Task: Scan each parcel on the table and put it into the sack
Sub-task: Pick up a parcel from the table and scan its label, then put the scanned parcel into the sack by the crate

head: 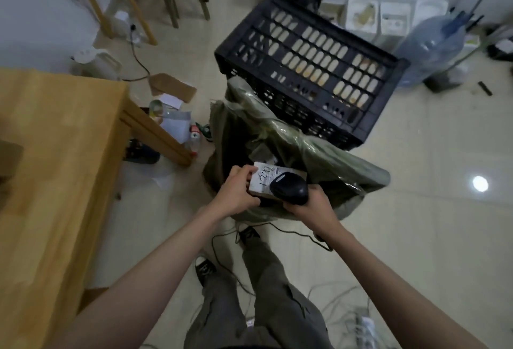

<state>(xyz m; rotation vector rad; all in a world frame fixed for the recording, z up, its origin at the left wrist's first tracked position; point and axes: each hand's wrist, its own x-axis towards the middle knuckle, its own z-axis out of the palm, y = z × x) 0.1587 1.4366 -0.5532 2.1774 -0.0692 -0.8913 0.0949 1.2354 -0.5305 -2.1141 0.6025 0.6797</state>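
We are looking straight down over the open green sack [291, 137], and both hands are busy right above its mouth: the left hand [236, 193] has its fingers curled round the near-left edge of a small brown parcel [263, 179], thumb on top, and the white label with dark handwritten marks faces up at us; the right hand [313, 204] is wrapped round the grip of a black handheld scanner [290, 186], whose rounded head lies over the right part of the parcel's top, though we cannot tell whether it touches the label or sits just above it. The parcel is held over the dark opening of the sack, not down inside it, and we can make out another pale item deeper in the sack just beyond the parcel. A thin black cable [294, 230] trails from under the right hand across the pale tiled floor [416, 237]. Behind the sack stands a black slotted plastic crate [311, 65], touching or nearly touching the sack's far side. To our left is the wooden table [55, 182], with the edge of a brown box [9, 160] showing at the far left of it. On the floor by the table leg lie bottles and scraps of paper, and a large blue water jug [433, 48] stands at the upper right, well apart from the sack
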